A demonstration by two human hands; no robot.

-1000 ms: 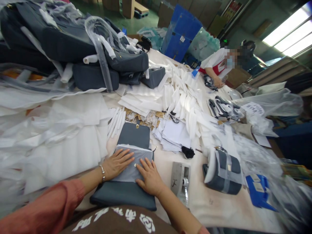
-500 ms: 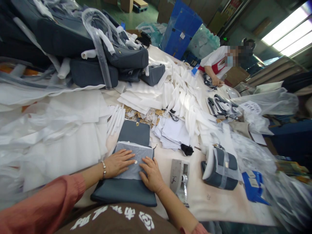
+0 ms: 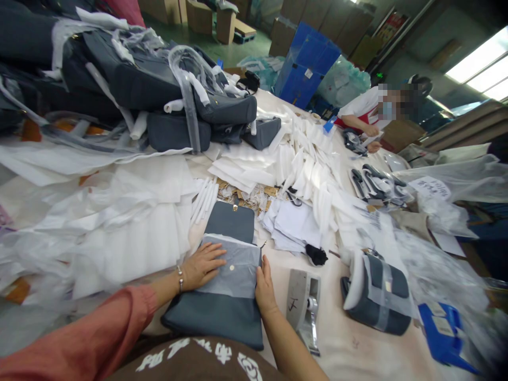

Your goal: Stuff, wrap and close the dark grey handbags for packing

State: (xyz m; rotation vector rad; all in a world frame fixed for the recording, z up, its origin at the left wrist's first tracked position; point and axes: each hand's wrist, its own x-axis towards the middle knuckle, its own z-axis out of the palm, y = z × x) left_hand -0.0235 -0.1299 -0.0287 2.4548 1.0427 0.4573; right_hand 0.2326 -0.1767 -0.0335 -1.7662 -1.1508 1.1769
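A dark blue-grey bag (image 3: 216,317) lies flat before me, its flap (image 3: 230,221) folded out away from me with a small gold clasp on it. Across its middle is a translucent white wrapping sheet (image 3: 242,267) with a small pale round spot. My left hand (image 3: 202,266) rests flat on the sheet's left part, fingers stretched out. At the bag's right edge is my right hand (image 3: 265,286), fingers extended along the side and touching it; it grips nothing I can see. A metal tape dispenser (image 3: 304,307) stands right of my right hand.
White foam sheets (image 3: 138,227) cover the left side. Stuffed dark bags (image 3: 166,84) are piled behind them. White paper sheets (image 3: 296,222) and a black bundle (image 3: 316,255) lie beyond. Rightward are a wrapped bag (image 3: 379,291) and a blue dispenser (image 3: 444,333). A co-worker (image 3: 361,114) handles items across the table.
My right hand has moved off the sheet's middle to the bag's right edge. My left hand stays on the sheet. The whole view has shifted; the co-worker's hands have moved.
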